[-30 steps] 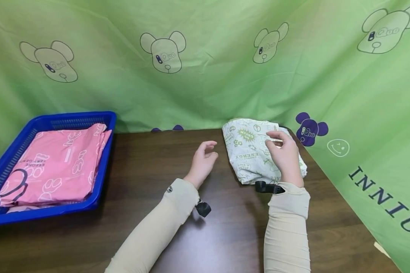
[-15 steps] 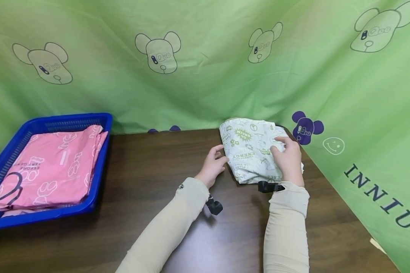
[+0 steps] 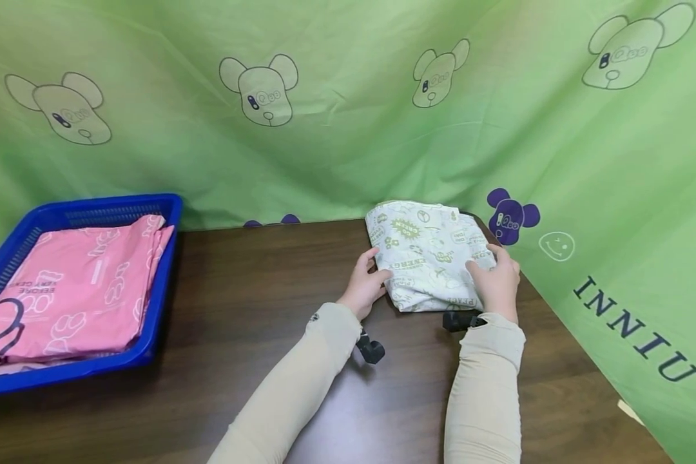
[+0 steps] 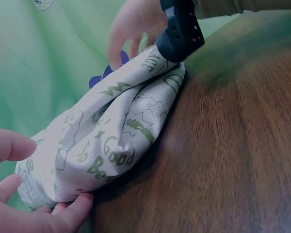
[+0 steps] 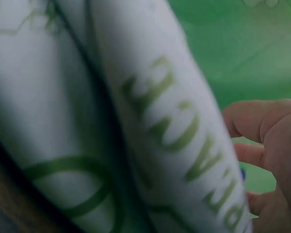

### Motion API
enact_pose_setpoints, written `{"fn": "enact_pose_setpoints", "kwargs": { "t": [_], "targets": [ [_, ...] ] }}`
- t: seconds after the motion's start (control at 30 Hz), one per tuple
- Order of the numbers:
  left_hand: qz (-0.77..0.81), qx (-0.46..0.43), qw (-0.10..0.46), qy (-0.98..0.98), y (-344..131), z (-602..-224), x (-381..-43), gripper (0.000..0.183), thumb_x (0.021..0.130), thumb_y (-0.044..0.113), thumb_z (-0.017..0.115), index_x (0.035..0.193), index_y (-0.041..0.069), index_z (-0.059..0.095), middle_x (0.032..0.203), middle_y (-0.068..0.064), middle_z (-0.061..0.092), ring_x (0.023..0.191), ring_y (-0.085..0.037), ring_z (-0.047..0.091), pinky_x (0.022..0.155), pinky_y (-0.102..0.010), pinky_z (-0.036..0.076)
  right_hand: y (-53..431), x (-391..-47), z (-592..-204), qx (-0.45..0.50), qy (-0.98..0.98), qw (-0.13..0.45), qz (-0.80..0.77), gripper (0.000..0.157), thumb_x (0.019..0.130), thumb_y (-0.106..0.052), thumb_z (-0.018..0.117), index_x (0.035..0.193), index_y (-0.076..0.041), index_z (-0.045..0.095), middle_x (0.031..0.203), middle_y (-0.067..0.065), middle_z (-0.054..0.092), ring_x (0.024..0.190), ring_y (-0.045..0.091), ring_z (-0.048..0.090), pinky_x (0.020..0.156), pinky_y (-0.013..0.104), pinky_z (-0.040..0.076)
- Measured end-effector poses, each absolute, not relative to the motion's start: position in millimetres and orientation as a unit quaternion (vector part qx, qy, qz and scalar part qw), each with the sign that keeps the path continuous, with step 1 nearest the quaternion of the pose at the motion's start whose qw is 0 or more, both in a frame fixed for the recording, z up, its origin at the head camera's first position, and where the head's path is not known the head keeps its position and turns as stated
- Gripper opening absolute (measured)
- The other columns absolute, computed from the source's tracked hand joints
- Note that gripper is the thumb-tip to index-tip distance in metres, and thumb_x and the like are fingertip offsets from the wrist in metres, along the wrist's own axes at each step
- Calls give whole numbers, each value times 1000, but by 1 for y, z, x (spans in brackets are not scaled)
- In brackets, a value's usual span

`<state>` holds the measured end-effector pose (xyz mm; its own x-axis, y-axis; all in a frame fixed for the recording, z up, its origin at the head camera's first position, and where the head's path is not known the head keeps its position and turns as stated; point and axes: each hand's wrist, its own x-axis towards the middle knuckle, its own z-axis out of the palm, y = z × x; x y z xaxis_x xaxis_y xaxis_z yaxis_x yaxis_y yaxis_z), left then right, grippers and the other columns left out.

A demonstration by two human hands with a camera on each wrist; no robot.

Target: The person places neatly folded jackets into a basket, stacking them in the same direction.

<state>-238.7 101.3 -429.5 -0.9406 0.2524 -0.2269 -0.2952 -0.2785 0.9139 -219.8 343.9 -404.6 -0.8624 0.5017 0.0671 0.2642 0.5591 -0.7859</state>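
A folded white cloth (image 3: 423,241) with green print lies at the back right of the brown table. At its left edge is my left hand (image 3: 364,289), thumb over the top. In the left wrist view the fingertips (image 4: 81,204) of that hand touch the cloth's lower edge, and the thumb is beside its upper face. My right hand (image 3: 497,289) is at the cloth's right side, thumb over the top and the other fingers past the edge. The right wrist view shows its fingers (image 5: 247,119) spread and loosely bent beside a printed fold.
On the left stands a blue plastic basket (image 3: 161,283) with folded pink cloth (image 3: 81,290) in it. A green curtain (image 3: 336,154) with bear prints hangs behind the table (image 3: 255,283) and along its right side. Each wrist carries a black camera (image 3: 371,349).
My left hand has moved right and reached the cloth's left edge. The right hand has come slightly down and outward to the right edge. The view has turned slightly right.
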Motion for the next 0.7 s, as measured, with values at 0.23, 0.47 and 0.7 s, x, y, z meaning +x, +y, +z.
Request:
{"fn": "enact_pose_setpoints", "kwargs": {
  "t": [0.23, 0.47, 0.7],
  "targets": [
    [775, -13, 168, 609, 103, -425, -237, 69, 93, -1, 63, 154, 20, 40, 161, -21, 25, 115, -26, 57, 87, -39, 55, 351, -224, -416, -224, -870, 111, 425, 79, 93, -25, 64, 161, -13, 26, 154, 29, 32, 137, 44, 35, 116, 54, 29],
    [771, 6, 157, 617, 104, -428, -235, 73, 90, -11, 64, 153, 15, 40, 155, -26, 32, 112, -24, 57, 84, -33, 56, 354, -221, -416, -220, -887, 83, 397, 86, 92, -28, 67, 161, -7, 20, 153, 31, 38, 135, 49, 41, 113, 57, 32],
    [736, 9, 160, 658, 99, -428, -232, 82, 82, -18, 60, 153, 17, 41, 156, -24, 36, 102, -23, 56, 65, -24, 47, 357, -219, -415, -208, -883, 45, 419, 89, 95, -28, 66, 161, -2, 12, 159, 30, 29, 140, 46, 35, 116, 55, 28]
  ]
}}
